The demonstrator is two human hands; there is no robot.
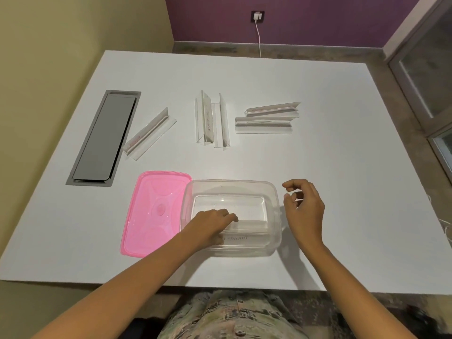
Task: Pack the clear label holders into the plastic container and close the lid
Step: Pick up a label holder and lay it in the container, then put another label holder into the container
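On the white table [318, 167] five clear label holders [212, 119] wait well apart from the plastic container [274, 204], its pink lid [151, 211] touching the left wall. Left hand [212, 223] reaches inside, fingers pressed together on a holder [247, 231] lying along the near wall; right hand [303, 209] hovers beside the rim, fingers loosely curled, empty. Laid askew, later holders may jam and stop the lid seating

white table [318, 167] carries: grey recessed cable hatch [104, 138] at 10 o'clock; five clear label holders, one [149, 134] beside the hatch, two [212, 119] at 12 o'clock, two [267, 117] at 1 o'clock; pink lid [154, 211] touching the clear container [275, 216] at 6 o'clock.
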